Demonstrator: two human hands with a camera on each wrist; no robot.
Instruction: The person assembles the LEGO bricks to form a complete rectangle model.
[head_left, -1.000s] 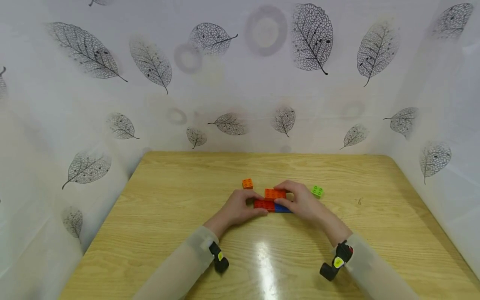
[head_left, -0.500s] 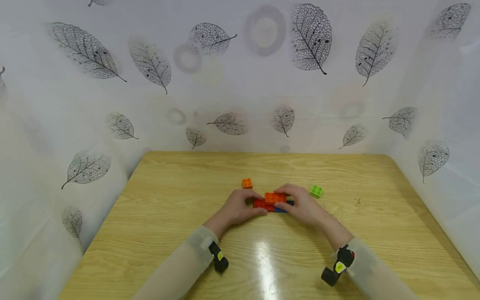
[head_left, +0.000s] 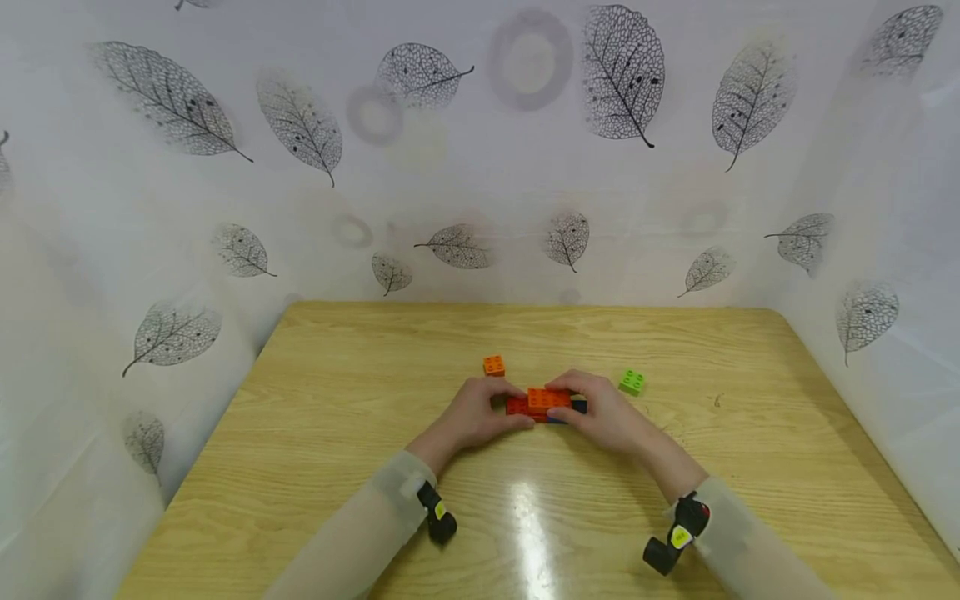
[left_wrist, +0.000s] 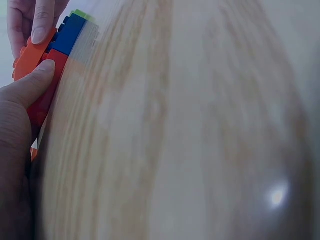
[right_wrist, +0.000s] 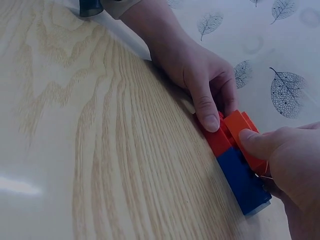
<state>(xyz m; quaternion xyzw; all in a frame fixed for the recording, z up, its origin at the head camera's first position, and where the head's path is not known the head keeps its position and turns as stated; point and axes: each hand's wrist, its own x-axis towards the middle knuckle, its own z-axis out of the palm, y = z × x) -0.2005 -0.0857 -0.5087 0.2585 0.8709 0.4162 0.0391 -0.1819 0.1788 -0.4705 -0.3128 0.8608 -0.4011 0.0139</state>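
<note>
1. The left hand has a narrow grip on the red brick, thumb on the near side and fingers reaching round the far side. This probably braces the lower row against sliding.
2. The right hand holds the longer orange brick, its grip closed to the brick's width: thumb on the near face, fingers behind. Held by the sides, the orange brick has its studs uncovered on top.
3. The blue brick lies below the right grip, end to end with the red brick. The orange brick sits over their joint, a placement that would tie the two together; whether it is fully seated, I cannot tell.
4. A small orange brick rests on the worktop just beyond the left grip, and a green brick beyond and to the right of the right grip. Both seem set aside, leaving room between the hands.
5. Past the right grip, the left wrist view shows a green edge by the blue brick's end; which piece it belongs to is unclear.
</note>
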